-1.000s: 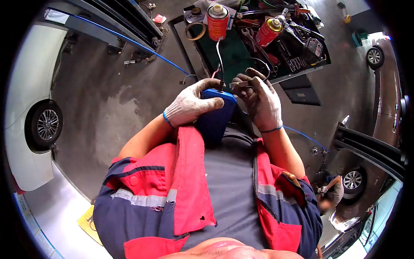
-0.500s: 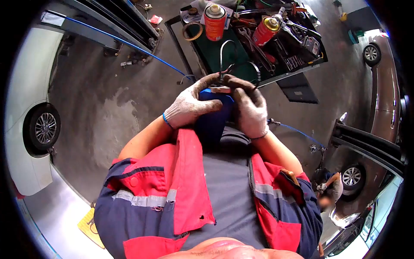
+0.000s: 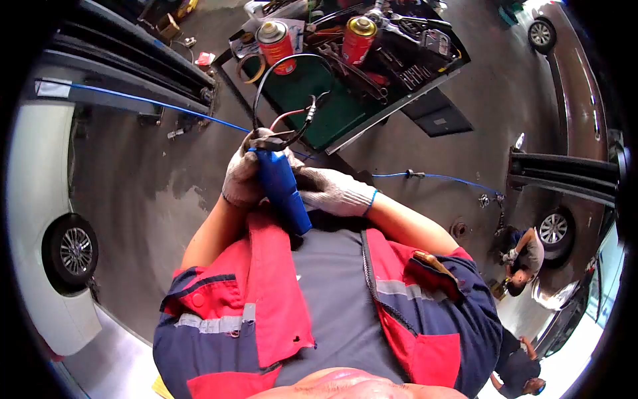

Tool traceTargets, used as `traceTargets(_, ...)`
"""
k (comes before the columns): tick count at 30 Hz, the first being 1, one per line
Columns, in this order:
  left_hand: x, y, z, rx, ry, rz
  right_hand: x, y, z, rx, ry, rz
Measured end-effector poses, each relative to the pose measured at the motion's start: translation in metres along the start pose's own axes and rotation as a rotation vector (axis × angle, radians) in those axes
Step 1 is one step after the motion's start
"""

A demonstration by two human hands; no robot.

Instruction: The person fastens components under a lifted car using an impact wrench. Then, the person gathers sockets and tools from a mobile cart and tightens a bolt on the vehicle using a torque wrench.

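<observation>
A long blue wrapped block (image 3: 280, 185) with wires at its top end is held upright in front of my chest. My gloved left hand (image 3: 240, 178) is closed around its left side and upper end. My gloved right hand (image 3: 340, 193) is closed against its right side, the fingertips partly hidden behind it. From the top a black wire (image 3: 258, 93) loops up and over, while a shorter red wire (image 3: 284, 115) and a black lead with a metallic joint (image 3: 310, 113) curve to the right. A dark band (image 3: 271, 143) lies across the block's top.
Ahead stands a tool cart (image 3: 319, 120) with two red spray cans (image 3: 276, 48), a tape roll (image 3: 250, 68), wrenches and sockets. A blue hose (image 3: 159, 103) crosses the floor. Cars flank both sides, by lift posts (image 3: 565, 174). Two other people (image 3: 525, 256) are at lower right.
The blue block has moved left and turned, showing its long side and wires. My right hand has lowered from the wires to the block's side. The cart appears shifted left in view.
</observation>
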State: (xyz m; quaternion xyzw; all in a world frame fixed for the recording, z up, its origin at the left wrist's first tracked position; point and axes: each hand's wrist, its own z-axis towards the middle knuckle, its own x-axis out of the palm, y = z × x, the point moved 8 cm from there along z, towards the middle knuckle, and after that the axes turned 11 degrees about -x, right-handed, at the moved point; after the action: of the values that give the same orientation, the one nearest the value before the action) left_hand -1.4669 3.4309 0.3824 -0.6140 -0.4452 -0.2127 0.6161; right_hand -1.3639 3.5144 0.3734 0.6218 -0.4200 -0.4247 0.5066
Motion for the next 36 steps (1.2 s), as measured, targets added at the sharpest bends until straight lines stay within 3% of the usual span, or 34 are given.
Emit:
traceTargets(4, -0.001, 0.004, -0.003, -0.061, 0.075, -0.117, 0.009, -0.003, -0.009, -0.166, 0.053, 0.015)
traceTargets(7, -0.001, 0.012, 0.007, 0.071, 0.152, -0.170, 0.013, -0.019, -0.005, 0.053, 0.025, -0.126)
traceTargets(11, 0.027, 0.015, 0.011, 0.023, 0.246, -0.069, 0.013, -0.006, -0.002, 0.180, 0.110, -0.304)
traceTargets(12, 0.024, 0.020, 0.011, -0.017, 0.236, -0.049, 0.009, -0.003, -0.003, 0.011, -0.088, -0.352)
traceTargets(14, 0.037, 0.020, 0.013, -0.035, 0.276, -0.040, 0.007, -0.018, 0.004, -0.126, -0.161, -0.544)
traceTargets(16, 0.044, 0.014, 0.009, -0.128, 0.191, 0.019, -0.001, -0.016, 0.001, -0.252, -0.242, -0.497)
traceTargets(21, 0.034, 0.004, -0.003, -0.219, -0.058, 0.200, -0.029, 0.001, -0.017, -0.213, -0.325, -0.118)
traceTargets(23, 0.045, -0.005, 0.000, -0.097, -0.055, 0.229, -0.039, 0.023, -0.020, -0.277, -0.485, 0.283)
traceTargets(25, 0.038, -0.002, -0.007, -0.171, -0.107, 0.246, -0.057, 0.043, -0.026, -0.257, -0.545, 0.435)
traceTargets(29, 0.041, -0.002, -0.009, -0.259, -0.198, 0.307, -0.077, 0.026, -0.029, -0.090, -0.591, 0.733)
traceTargets(30, 0.054, -0.010, -0.004, -0.166, -0.164, 0.320, -0.076, 0.025, -0.025, -0.125, -0.595, 0.943)
traceTargets(31, 0.052, -0.006, -0.005, -0.203, -0.195, 0.342, -0.072, 0.025, -0.023, -0.159, -0.594, 1.152)
traceTargets(33, 0.044, -0.001, -0.006, -0.271, -0.253, 0.393, -0.077, 0.044, -0.025, -0.334, -0.604, 0.601)
traceTargets(35, 0.036, 0.004, -0.007, -0.292, -0.264, 0.444, -0.073, 0.063, -0.026, -0.323, -0.552, 0.065)
traceTargets(36, 0.036, 0.003, -0.007, -0.286, -0.267, 0.474, -0.075, 0.048, -0.026, -0.301, -0.638, 0.410)
